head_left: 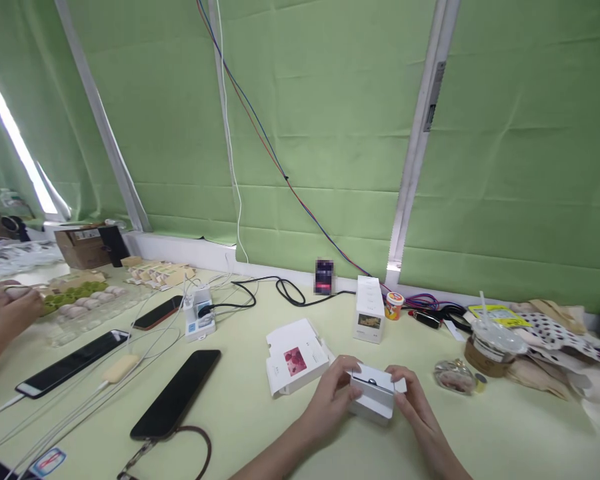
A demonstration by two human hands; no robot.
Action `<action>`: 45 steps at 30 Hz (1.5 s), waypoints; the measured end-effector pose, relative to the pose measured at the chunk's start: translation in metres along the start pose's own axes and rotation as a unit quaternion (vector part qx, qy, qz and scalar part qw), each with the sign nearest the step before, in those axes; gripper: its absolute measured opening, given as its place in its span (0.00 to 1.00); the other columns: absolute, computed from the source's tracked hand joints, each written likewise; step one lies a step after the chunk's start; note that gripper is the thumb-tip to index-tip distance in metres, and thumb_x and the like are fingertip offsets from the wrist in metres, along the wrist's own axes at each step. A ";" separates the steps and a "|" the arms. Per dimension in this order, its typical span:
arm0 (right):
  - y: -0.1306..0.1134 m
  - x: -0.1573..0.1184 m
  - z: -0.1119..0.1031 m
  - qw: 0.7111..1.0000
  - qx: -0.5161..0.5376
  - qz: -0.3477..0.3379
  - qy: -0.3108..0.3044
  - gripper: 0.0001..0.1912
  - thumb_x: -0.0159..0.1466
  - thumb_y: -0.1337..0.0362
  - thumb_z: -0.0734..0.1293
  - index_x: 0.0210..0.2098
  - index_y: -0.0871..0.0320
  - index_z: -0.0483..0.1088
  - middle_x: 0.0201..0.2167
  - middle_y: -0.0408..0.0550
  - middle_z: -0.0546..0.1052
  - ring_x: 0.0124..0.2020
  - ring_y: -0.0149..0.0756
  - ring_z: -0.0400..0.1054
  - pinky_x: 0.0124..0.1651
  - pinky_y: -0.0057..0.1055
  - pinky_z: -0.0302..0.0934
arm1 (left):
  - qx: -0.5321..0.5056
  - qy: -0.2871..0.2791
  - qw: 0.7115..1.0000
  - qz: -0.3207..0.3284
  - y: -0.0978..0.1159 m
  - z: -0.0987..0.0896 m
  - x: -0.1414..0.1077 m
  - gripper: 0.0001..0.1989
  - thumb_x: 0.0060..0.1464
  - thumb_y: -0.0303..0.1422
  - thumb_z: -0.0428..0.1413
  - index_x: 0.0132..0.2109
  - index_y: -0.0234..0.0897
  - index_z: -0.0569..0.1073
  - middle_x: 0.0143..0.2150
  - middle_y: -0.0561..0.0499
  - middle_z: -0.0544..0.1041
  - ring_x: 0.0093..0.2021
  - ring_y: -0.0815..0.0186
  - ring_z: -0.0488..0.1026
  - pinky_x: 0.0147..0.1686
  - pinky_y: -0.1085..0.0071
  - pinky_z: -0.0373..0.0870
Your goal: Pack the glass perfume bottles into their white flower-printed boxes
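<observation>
Both of my hands are around a small white box point(373, 407) near the table's front. Its top is open, and a small dark, shiny item point(373, 382) shows inside; its kind is unclear. My left hand point(334, 393) grips the box's left side, thumb at the front edge. At the right side, my right hand point(411, 400) pinches a side flap between thumb and fingers. A flattened white carton sleeve point(293, 360) with a red floral picture lies just left of the box. Behind it stands a row of white boxes point(369, 313).
Left are phones point(177, 393), a power strip point(199, 317), white cables and a power bank point(121, 368). Another person's hands point(10, 300) work beside an egg tray point(80, 300). Right are a perfume bottle point(454, 377), a drink cup point(493, 350) and crumpled packaging point(555, 333).
</observation>
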State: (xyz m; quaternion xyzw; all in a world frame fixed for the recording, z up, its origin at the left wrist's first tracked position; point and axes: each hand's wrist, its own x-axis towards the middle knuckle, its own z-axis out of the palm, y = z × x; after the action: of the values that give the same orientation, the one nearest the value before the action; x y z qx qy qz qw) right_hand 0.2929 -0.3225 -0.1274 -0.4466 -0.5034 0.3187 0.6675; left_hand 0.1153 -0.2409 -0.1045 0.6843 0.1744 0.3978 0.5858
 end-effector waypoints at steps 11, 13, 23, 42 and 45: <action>0.021 -0.008 0.000 0.991 -0.092 -0.012 0.098 0.21 0.65 0.52 0.62 0.55 0.49 0.60 0.48 0.49 0.71 0.44 0.42 0.71 0.45 0.34 0.66 | 0.236 -0.022 0.969 0.066 -0.002 -0.005 -0.004 0.12 0.63 0.28 0.49 0.50 0.42 0.71 0.52 0.46 0.69 0.52 0.61 0.67 0.52 0.67 0.64; 0.022 -0.008 -0.003 0.988 -0.129 -0.041 0.081 0.16 0.66 0.54 0.62 0.52 0.48 0.65 0.50 0.48 0.71 0.45 0.41 0.71 0.46 0.33 0.66 | 0.241 -0.022 0.968 0.066 -0.001 -0.005 -0.005 0.11 0.63 0.29 0.49 0.50 0.42 0.71 0.53 0.45 0.69 0.53 0.61 0.67 0.53 0.67 0.64; 0.012 -0.006 -0.001 0.960 -0.253 -0.115 0.030 0.18 0.70 0.54 0.55 0.52 0.43 0.72 0.50 0.48 0.66 0.53 0.43 0.66 0.50 0.35 0.62 | 0.120 0.070 0.989 0.042 -0.016 0.004 -0.011 0.19 0.60 0.31 0.53 0.56 0.44 0.59 0.61 0.44 0.63 0.50 0.61 0.70 0.53 0.60 0.67; 0.003 -0.006 0.001 0.970 -0.202 -0.116 0.066 0.11 0.68 0.56 0.60 0.41 0.48 0.73 0.47 0.50 0.69 0.50 0.47 0.65 0.50 0.41 0.59 | 0.163 0.034 0.979 0.118 -0.004 -0.003 -0.009 0.11 0.61 0.38 0.52 0.45 0.39 0.74 0.51 0.42 0.73 0.52 0.56 0.70 0.52 0.61 0.65; -0.001 -0.006 0.000 0.974 -0.189 -0.114 0.055 0.13 0.67 0.54 0.60 0.40 0.48 0.75 0.46 0.51 0.70 0.49 0.47 0.66 0.47 0.39 0.61 | 0.141 0.011 0.981 0.130 0.001 -0.006 -0.007 0.15 0.62 0.41 0.50 0.42 0.37 0.77 0.46 0.42 0.75 0.46 0.58 0.72 0.47 0.63 0.66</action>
State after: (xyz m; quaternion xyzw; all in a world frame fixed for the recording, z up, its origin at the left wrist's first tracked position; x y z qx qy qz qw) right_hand 0.2912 -0.3277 -0.1290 -0.5213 -0.5644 0.1147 0.6297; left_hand 0.1064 -0.2422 -0.1055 0.7721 0.1447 0.4495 0.4252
